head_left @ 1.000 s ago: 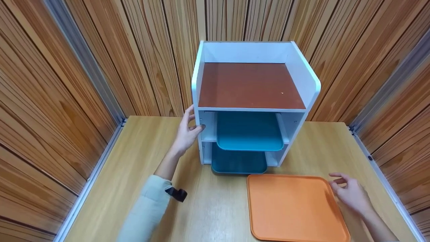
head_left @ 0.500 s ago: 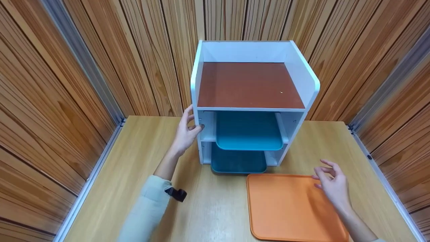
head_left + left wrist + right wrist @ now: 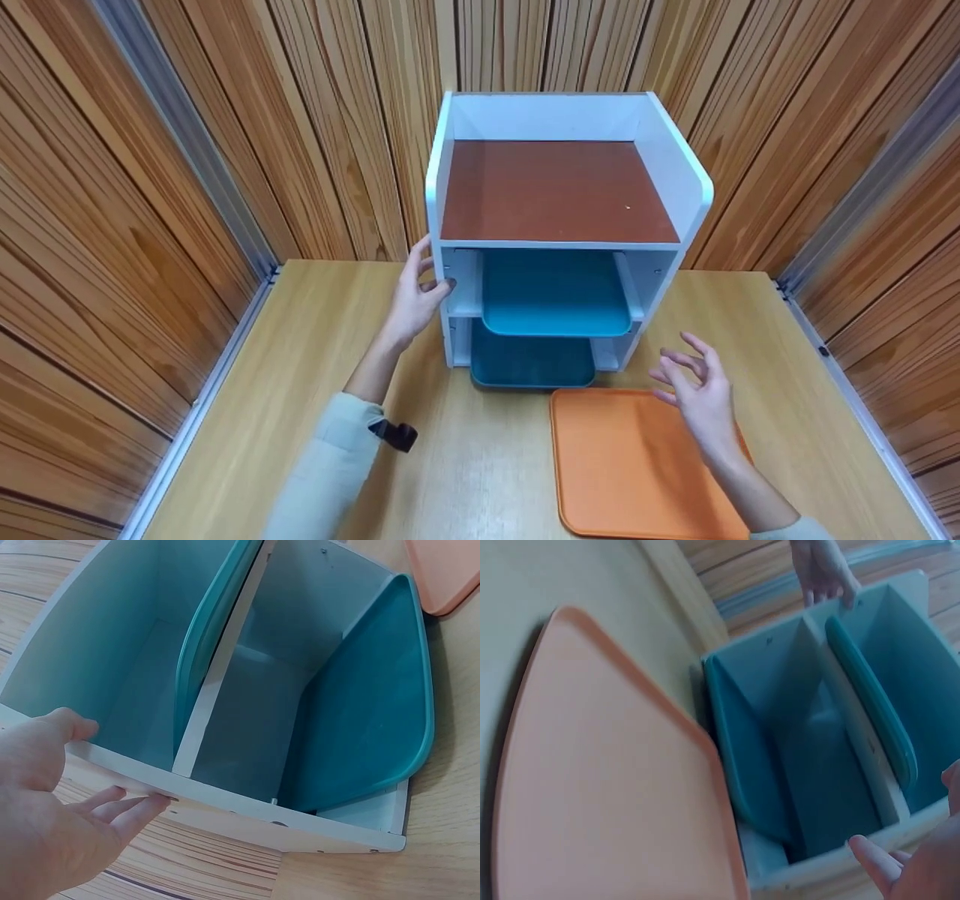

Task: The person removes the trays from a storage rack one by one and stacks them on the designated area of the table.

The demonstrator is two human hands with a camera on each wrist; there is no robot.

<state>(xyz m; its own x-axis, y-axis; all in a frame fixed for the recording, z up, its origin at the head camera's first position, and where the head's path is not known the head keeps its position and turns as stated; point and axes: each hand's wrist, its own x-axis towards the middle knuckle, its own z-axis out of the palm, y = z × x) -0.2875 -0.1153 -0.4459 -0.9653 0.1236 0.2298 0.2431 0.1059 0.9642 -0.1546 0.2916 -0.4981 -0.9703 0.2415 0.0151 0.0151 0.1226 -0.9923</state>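
A white shelf unit (image 3: 570,112) with a brown top shelf (image 3: 559,191) stands at the back of the wooden table (image 3: 300,375). One teal tray (image 3: 556,296) sticks out of its middle level and a second teal tray (image 3: 532,364) out of the bottom level. My left hand (image 3: 435,274) grips the unit's left side panel, thumb over the front edge (image 3: 75,727) and fingers on the outside. An orange tray (image 3: 630,465) lies flat in front of the unit. My right hand (image 3: 686,367) hovers above its far right corner, fingers spread, holding nothing.
Wood-slat walls with metal corner strips enclose the table on three sides. In the right wrist view the orange tray (image 3: 607,780) lies just beside the lower teal tray (image 3: 742,757). Bare tabletop shows left of the shelf unit.
My right hand has lifted off the orange tray's right edge and moved left and forward toward the shelf unit. The left hand and the trays have stayed put.
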